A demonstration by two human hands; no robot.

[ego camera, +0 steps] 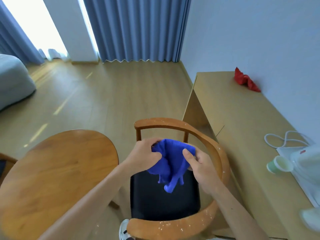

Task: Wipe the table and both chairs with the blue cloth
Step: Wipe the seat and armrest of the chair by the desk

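Note:
Both my hands hold the blue cloth (170, 161) bunched up above the black seat (164, 201) of a wooden chair (220, 153). My left hand (143, 153) grips its left side and my right hand (199, 163) pinches its right side. The cloth's lower end hangs toward the seat. White specks dot the chair's curved armrest rail, thickest at the near end (173, 226). The round wooden table (57, 170) stands to the left of the chair. A sliver of a second chair (5, 163) shows at the far left edge.
A long light-wood desk (242, 118) runs along the right wall, carrying a red crumpled item (245, 80), a white cable (285, 139), a green cup (278, 164) and clear plastic items (304, 163). Blue curtains (138, 28) hang behind. A grey cushion (12, 80) lies at left.

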